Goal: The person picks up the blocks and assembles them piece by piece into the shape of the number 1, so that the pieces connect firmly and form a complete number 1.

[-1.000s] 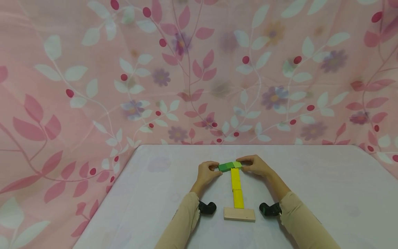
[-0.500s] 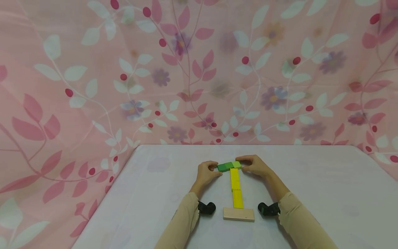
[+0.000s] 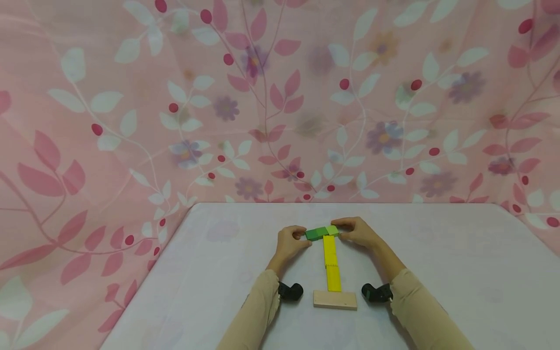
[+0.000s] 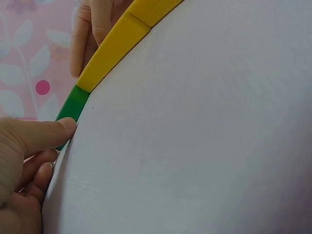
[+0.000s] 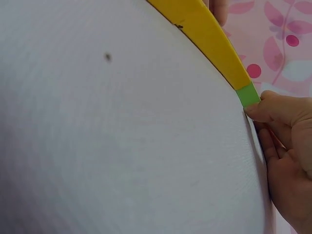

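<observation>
In the head view, a dark green block (image 3: 316,233) and a light green block (image 3: 332,230) lie end to end in a slightly slanted row. My left hand (image 3: 290,245) pinches the dark green one at its left end, thumb (image 4: 66,124) on the near side. The light green one is between the thumb and index finger of my right hand (image 3: 359,232). Two yellow blocks, a far one (image 3: 330,250) and a near one (image 3: 334,278), form a column from the green row toward me. A plain wooden block (image 3: 335,300) lies crosswise at its near end.
Everything lies on a table with a whitish cloth (image 3: 218,291). A pink floral curtain (image 3: 280,97) hangs behind its far edge. Black wrist devices (image 3: 290,292) sit at both cuffs, either side of the wooden block.
Both hands keep their places at the green blocks. The head view has shifted very slightly; the blocks stay in the same arrangement.
</observation>
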Demonstrator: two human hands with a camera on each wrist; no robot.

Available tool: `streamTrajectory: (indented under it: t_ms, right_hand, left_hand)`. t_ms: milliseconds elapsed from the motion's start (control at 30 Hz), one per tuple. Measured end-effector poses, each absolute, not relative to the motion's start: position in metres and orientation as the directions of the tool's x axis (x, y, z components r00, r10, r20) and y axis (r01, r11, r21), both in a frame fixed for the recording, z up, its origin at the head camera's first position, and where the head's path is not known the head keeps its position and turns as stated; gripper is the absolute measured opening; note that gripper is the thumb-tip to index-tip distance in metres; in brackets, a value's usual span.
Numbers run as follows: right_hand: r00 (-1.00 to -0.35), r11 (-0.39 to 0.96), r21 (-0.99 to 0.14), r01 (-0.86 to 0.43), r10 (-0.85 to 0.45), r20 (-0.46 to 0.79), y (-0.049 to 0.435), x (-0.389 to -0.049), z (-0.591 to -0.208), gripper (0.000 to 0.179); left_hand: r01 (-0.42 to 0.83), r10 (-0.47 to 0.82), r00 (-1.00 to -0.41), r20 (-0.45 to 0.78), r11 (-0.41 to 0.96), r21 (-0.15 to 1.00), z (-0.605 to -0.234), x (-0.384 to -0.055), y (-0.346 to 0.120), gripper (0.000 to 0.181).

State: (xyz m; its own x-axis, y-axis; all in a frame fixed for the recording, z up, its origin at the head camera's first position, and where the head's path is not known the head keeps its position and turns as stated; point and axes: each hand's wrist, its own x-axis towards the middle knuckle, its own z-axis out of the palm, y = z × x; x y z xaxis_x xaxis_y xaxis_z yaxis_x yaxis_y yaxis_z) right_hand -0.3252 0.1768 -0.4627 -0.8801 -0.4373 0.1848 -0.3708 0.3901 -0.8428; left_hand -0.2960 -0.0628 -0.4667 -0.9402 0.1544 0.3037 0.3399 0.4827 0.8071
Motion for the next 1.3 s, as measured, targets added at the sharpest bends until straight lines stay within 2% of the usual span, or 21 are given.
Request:
streamTrajectory:
  t_ms: [200,433,700,1033,1300]
  right_hand:
    - [-0.875,0.361,-0.859,-0.364,-0.449,0.182,0.171,-0.309,-0.441,0.040]
    - [-0.873,0.387,-0.850,-0.358,-0.462,0.157,0.169,-0.299,-0.429,0.039]
    - [-0.872,0.368,-0.858,-0.358,-0.459,0.167,0.170,-0.301,-0.434,0.041]
    - [-0.876,0.405,-0.825,-0.394,-0.437,0.204,0.180,-0.321,-0.463,0.042]
    - [-0.874,0.348,-0.861,-0.371,-0.444,0.197,0.171,-0.302,-0.441,0.044]
  left_hand:
    - [0.341,0.156,-0.940,0.304,0.484,0.806,-0.466,-0.297,-0.062,0.036]
    - [0.356,0.161,-0.934,0.318,0.474,0.805,-0.466,-0.295,-0.062,0.035]
    - [0.341,0.156,-0.940,0.304,0.478,0.809,-0.467,-0.295,-0.061,0.034]
    - [0.346,0.165,-0.938,0.304,0.481,0.806,-0.466,-0.295,-0.060,0.037]
    - [0.351,0.178,-0.936,0.302,0.462,0.815,-0.465,-0.290,-0.064,0.040]
